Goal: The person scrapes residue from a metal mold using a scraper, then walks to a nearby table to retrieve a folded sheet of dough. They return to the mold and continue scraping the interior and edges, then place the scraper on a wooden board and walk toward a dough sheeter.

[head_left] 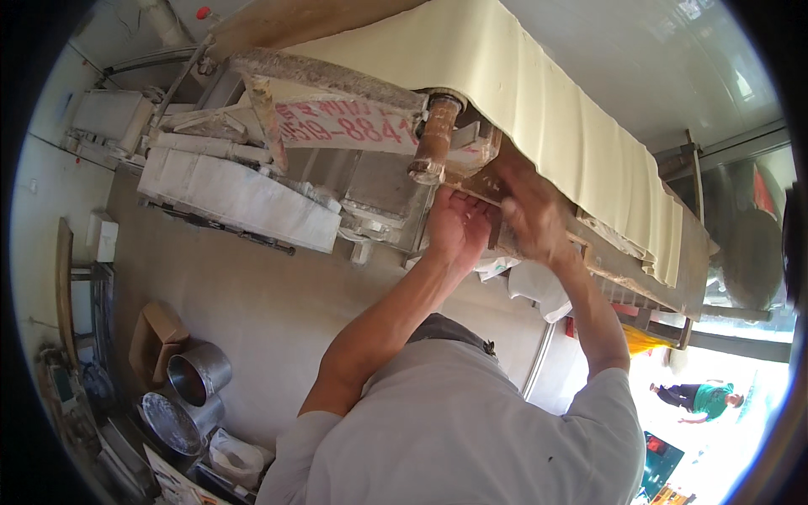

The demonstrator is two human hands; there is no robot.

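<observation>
A long, pale yellow sheet of dough (539, 93) lies in soft folds along the bench and hangs over its near edge. A brown wooden roller (435, 139) sticks out from the floury machine beside the sheet. Just below the roller's end is my left hand (461, 225), palm turned up at the bench edge, fingers loosely bent and nothing visible in them. My right hand (532, 210) is close beside it, under the hanging dough edge. Motion smears its fingers, so their grip does not show.
The machine's metal frame (328, 76) and a white panel (236, 198) extend to the left. On the floor at lower left are a metal pot (199, 374) and a cardboard box (157, 341). White bags (539, 286) sit under the bench. A person (703, 400) is outside at right.
</observation>
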